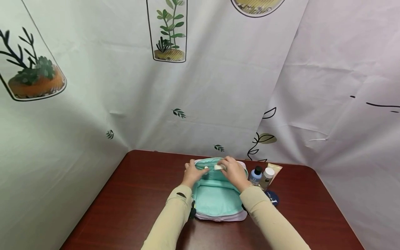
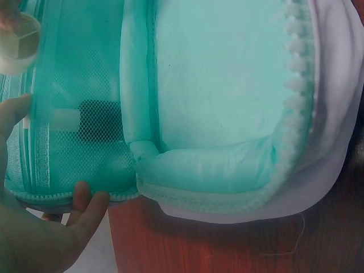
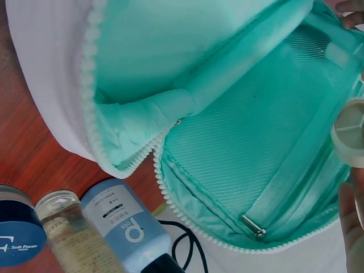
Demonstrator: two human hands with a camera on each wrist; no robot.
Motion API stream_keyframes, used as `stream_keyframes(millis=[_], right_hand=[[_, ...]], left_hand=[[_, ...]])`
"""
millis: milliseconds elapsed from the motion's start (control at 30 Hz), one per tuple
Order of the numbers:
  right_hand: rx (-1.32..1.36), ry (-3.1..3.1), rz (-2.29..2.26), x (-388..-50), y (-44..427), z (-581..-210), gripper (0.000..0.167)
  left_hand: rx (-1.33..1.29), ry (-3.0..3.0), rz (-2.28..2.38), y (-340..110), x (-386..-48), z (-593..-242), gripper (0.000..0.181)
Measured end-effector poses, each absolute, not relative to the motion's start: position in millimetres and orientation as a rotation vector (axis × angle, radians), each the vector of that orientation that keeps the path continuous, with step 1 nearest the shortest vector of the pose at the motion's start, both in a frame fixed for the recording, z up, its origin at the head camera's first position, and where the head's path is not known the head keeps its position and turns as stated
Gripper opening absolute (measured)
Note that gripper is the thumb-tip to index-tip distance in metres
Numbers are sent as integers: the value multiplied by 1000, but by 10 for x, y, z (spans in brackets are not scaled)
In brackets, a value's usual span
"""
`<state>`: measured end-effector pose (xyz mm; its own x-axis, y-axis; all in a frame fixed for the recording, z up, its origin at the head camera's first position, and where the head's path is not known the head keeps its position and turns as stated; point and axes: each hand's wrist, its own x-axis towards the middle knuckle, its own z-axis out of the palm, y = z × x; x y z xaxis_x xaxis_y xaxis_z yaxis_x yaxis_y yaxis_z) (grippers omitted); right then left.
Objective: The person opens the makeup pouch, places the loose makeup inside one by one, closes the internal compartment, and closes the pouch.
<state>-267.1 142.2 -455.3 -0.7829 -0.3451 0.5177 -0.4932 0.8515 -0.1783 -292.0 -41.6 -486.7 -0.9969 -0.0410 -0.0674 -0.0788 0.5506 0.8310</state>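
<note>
A toiletry bag (image 1: 218,201) with teal lining and a pale outer shell lies open on the table. My left hand (image 1: 192,174) grips the left edge of its raised lid, thumb on the inside near the mesh pocket (image 2: 85,62). Behind the mesh lies a slim item with a white part (image 2: 65,119) and a dark part (image 2: 99,121). My right hand (image 1: 235,173) pinches a small, round, whitish piece (image 3: 348,136) with dividing ribs on its end, held at the pocket's opening. A metal zipper pull (image 3: 253,226) sits at one end of the pocket.
Right of the bag stand a blue bottle (image 1: 255,176) with a black cap, a clear bottle (image 1: 266,178) with a white lid, and a cream-coloured tube (image 1: 275,170). A dark blue round container (image 1: 272,198) is nearer. Behind the table (image 1: 140,194) hangs printed white cloth (image 1: 212,93).
</note>
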Motion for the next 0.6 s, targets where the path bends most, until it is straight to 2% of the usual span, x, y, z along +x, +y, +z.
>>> stream_keyframes(millis=[600], right_hand=[[617, -2581, 383, -2693, 1404, -4651, 23]], left_hand=[[-116, 2691, 1463, -425, -2936, -4870, 67]])
